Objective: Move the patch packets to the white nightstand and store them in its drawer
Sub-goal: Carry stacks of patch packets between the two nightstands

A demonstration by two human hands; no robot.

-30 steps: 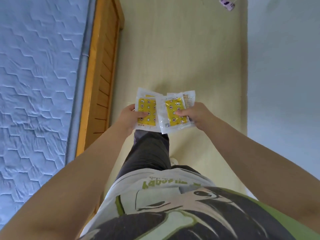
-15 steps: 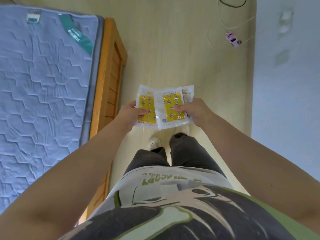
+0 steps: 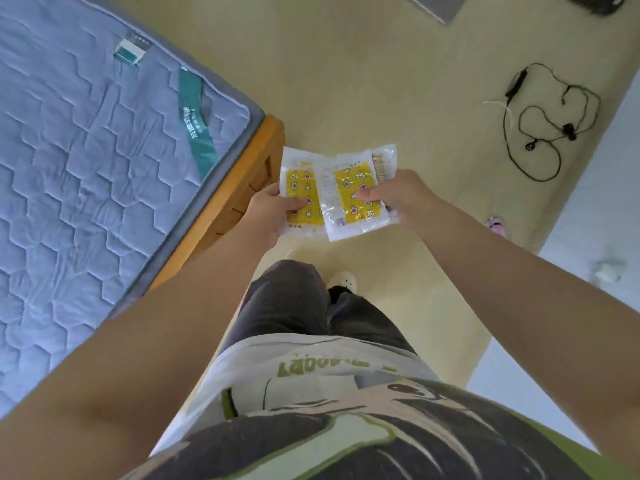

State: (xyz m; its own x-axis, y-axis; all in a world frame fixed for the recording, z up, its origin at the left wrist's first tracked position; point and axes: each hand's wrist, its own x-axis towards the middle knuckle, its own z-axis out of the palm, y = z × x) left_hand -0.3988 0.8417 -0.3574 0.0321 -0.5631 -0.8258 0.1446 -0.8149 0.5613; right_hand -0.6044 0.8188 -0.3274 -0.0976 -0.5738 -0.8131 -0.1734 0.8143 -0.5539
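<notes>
Several overlapping patch packets (image 3: 346,174) point lengthwise forward, pinched by left hand (image 3: 266,211) and right hand (image 3: 405,195)

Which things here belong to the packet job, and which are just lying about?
For the job: left packet, gripped by the left hand; right packet, pinched by the right hand.
Lying about: mattress, wooden bed frame, black cable, small pink object.
</notes>
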